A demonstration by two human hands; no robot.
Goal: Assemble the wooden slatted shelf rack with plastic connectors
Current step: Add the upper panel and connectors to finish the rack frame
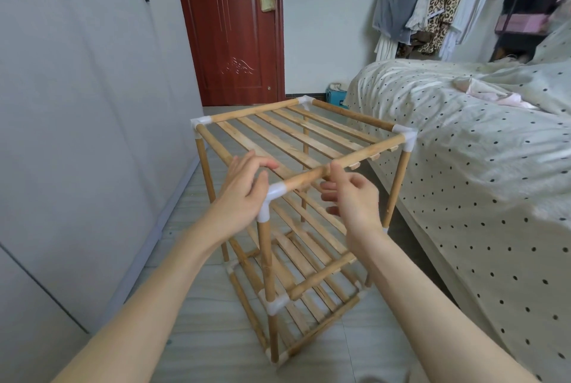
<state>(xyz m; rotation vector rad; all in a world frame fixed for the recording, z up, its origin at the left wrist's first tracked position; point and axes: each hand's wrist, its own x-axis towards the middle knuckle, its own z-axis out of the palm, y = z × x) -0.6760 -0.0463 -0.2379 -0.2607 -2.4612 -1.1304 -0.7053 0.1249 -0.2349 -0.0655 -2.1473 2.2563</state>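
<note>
Bedroom floor, bed [463,141] right | rack [296,197] upright, directly ahead | front top rail [355,158] runs left-near to right-far | right hand [352,197] pinches rail | left hand [244,194] loosely open beside near corner connector [272,197], nearer to it

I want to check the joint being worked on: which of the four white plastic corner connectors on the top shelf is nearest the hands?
The near-left white plastic corner connector, between the left hand and right hand. The other three sit at the shelf's far and right corners.
</note>
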